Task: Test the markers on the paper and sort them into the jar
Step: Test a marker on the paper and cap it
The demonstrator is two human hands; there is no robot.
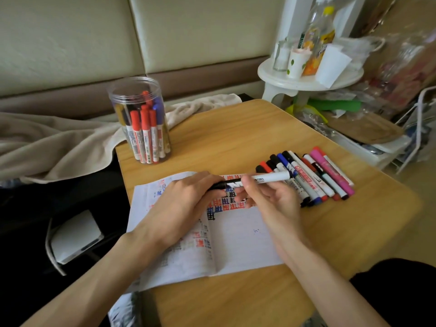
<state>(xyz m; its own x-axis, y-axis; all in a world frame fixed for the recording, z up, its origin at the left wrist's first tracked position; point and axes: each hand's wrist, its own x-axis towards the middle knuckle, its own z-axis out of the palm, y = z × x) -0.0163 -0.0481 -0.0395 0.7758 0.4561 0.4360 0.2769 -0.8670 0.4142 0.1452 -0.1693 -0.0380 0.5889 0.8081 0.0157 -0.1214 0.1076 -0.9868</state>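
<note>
Light wooden table (236,138) at centre. Beige blanket (59,142) rumpled at nine o'clock, cream padded panels (70,31) at eleven. At one o'clock, white round stool (271,75) bearing a leaf-printed paper cup (296,63) and bottles (312,43). White box (75,234) at eight o'clock, white wire rack (422,128) at three.

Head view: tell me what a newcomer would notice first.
Both hands hold one marker over the paper: left hand on its black end, right hand on the white barrel. A clear jar of markers stands at the far left, and loose markers lie in a row at right.
</note>
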